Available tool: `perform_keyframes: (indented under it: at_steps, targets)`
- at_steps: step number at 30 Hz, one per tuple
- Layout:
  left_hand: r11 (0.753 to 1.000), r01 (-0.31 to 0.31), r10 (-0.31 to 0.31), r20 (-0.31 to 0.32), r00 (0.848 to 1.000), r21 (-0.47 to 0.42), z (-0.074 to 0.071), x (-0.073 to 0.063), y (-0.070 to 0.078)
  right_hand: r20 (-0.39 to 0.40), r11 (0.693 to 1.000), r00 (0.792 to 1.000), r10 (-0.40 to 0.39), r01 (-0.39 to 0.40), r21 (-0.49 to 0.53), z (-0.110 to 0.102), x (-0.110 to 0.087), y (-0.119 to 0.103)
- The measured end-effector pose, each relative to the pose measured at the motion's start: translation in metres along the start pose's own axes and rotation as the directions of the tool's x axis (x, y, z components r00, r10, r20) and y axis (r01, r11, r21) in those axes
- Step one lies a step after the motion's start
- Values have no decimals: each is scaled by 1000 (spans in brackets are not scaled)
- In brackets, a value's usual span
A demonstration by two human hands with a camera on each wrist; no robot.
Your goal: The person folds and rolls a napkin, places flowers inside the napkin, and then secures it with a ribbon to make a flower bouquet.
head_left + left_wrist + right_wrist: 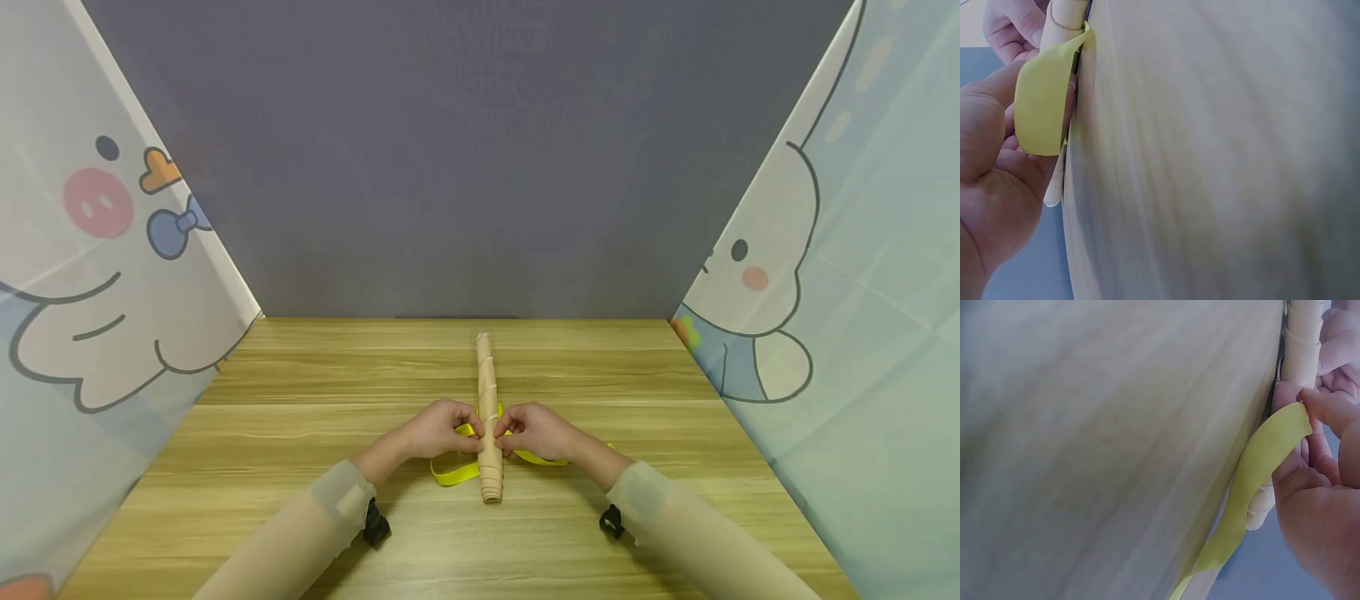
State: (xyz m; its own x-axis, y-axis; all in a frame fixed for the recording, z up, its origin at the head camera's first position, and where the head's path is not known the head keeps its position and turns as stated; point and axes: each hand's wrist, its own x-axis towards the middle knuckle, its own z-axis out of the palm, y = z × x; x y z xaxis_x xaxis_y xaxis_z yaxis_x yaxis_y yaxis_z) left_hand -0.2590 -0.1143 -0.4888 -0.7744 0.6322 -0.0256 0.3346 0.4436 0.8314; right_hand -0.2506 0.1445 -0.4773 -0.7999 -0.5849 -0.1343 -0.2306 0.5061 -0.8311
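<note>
A long beige roll (489,450), wound in overlapping spiral layers, lies on the wooden table pointing away from me. Yellow ribbon (456,477) loops out to its left, and another length trails to the right. My left hand (442,429) is at the roll's left side, its thumb and fingers curled in on the ribbon; in the left wrist view the ribbon (1044,100) partly hides those fingertips. From the right side, my right hand (538,432) pinches the ribbon (1272,440) close against the roll. Both hands' fingertips nearly meet across it.
The wooden table (337,367) ends at a dark grey panel (465,167) at the back. Fabric walls with cartoon animals slope up at the left (45,208) and right (877,250). Dark wrist cameras sit under both sleeves.
</note>
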Motion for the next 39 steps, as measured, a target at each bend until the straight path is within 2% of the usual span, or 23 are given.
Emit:
perform_keyframes:
  at_steps: [4,7,9,13,15,19,24,28,32,39]
  targets:
    - [1000,-16,16,-3,1000,-25,0,-1,-1,-5,1000,1000,-11,11,3,1,-1,0]
    - [998,-4,4,-1,1000,-70,0,-2,-5,-1,1000,1000,-15,15,23,0,-2,2]
    - [990,31,-31,4,1000,-136,-2,-4,-8,6,998,1000,0,0,70,-2,-5,5]
    - [956,113,-118,-2,993,-272,-13,-12,-13,-4,988,999,52,-51,149,-10,-11,10]
    - [945,140,-151,-14,988,-295,-20,-16,-14,-27,985,997,78,-73,154,-17,-15,14]
    - [953,139,-156,-43,987,-270,-35,-20,-20,-62,985,992,108,-99,138,-33,-20,20]
    - [963,139,-157,-58,986,-232,-53,-23,-27,-60,980,988,144,-134,147,-54,-24,29]
    - [956,176,-195,-61,979,-233,-68,-25,-33,-68,967,981,179,-163,197,-71,-27,36]
    - [957,198,-224,-106,969,-211,-81,-29,-39,-92,958,977,195,-170,230,-87,-29,44]
    - [962,198,-231,-171,958,-188,-94,-37,-50,-126,984,982,144,-128,128,-110,-38,58]
